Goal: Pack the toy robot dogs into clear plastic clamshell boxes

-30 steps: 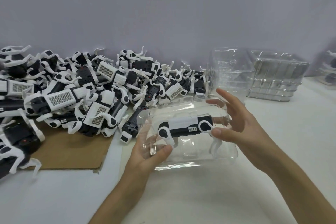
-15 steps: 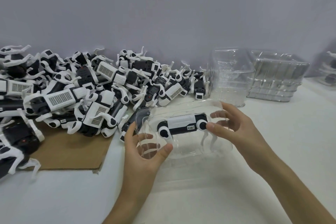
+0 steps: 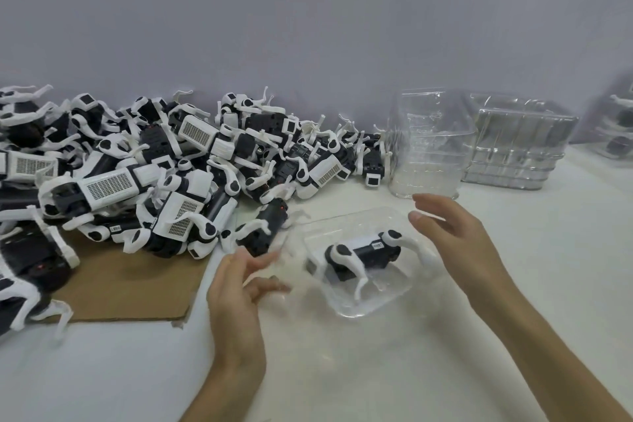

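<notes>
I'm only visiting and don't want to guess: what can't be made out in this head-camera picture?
All in the head view:
1. Label on the toy dog: too small to read.
2. Clamshell box: glare on clear plastic hides whether its lid is snapped.
3. Packed boxes at right: cut off by the frame edge.
4. Left hand fingertips: motion blur hides any touch on the box.

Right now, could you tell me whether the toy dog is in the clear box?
In. The toy dog lies within the rim of the clear box, seen through the plastic.
</notes>
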Demonstrator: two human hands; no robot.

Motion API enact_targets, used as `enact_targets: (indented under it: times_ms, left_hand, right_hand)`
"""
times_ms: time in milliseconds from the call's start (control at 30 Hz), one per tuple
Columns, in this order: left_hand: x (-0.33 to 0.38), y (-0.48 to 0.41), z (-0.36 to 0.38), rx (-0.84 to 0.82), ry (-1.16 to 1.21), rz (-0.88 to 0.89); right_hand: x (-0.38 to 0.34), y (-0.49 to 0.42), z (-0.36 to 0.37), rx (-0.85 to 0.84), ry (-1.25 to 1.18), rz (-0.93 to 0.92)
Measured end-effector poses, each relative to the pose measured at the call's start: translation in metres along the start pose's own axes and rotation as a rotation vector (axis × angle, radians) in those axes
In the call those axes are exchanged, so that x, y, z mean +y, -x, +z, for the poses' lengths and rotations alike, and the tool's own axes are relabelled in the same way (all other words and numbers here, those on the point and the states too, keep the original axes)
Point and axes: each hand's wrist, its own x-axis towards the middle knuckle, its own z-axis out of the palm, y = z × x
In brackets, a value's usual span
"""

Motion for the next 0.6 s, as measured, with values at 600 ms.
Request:
enact_targets:
  times_ms: [600]
  left_hand:
    - [0.004, 0.026, 0.007, -0.666, -0.673, 0.575]
  right_hand:
    - [-0.029, 0.022, -0.013, -0.342, 0.516, -0.442]
